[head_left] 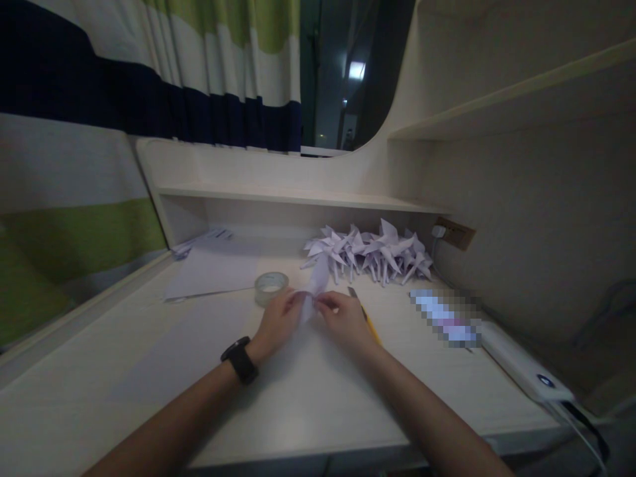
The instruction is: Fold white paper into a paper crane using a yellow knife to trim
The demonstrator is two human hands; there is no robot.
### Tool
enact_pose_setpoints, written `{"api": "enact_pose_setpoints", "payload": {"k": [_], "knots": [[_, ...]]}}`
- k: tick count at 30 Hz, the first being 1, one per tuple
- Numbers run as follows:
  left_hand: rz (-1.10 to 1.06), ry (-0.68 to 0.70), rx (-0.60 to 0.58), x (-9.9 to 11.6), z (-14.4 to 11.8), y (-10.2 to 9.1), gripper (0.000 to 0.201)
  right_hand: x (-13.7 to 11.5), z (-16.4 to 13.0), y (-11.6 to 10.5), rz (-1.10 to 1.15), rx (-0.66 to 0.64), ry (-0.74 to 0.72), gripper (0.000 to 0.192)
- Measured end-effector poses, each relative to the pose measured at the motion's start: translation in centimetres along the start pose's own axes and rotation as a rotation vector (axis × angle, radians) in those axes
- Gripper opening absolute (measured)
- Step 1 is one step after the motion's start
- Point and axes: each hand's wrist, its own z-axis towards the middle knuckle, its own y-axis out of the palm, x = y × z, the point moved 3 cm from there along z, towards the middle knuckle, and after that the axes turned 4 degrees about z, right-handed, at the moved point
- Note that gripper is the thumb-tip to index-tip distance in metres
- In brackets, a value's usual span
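My left hand (276, 322) and my right hand (344, 319) meet over the middle of the pale desk (149, 358). Together they pinch a small piece of folded white paper (316, 283), which sticks up between the fingertips. A black watch (240, 359) sits on my left wrist. Just left of my left hand lies a roll of clear tape (271, 287). A yellow-handled utility knife (366, 314) lies partly under my right hand.
A heap of several folded paper cranes (370, 253) lies at the back of the desk under a low shelf (298, 196). Loose paper sheets (213, 268) lie at back left. A white power bank (521, 364) with cable lies at right, near a wall socket (454, 232).
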Motion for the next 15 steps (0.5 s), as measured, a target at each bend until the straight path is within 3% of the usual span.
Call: {"api": "enact_pose_setpoints", "payload": {"k": [3, 7, 11, 15], "knots": [[-0.055, -0.127, 0.016, -0.8, 0.0, 0.2, 0.033, -0.4, -0.3, 0.1, -0.121, -0.008, -0.107, 0.014], [-0.376, -0.317, -0.016, -1.9, 0.0, 0.9, 0.023, -0.4, -0.4, 0.2, -0.202, -0.017, -0.21, 0.016], [-0.645, -0.565, -0.057, -2.3, -0.3, 1.1, 0.022, -0.1, -0.4, 0.3, -0.26, -0.034, -0.265, 0.015], [-0.789, -0.682, -0.154, -2.3, -0.6, 1.1, 0.023, 0.1, -0.2, 0.4, -0.28, -0.058, -0.275, 0.015]]}}
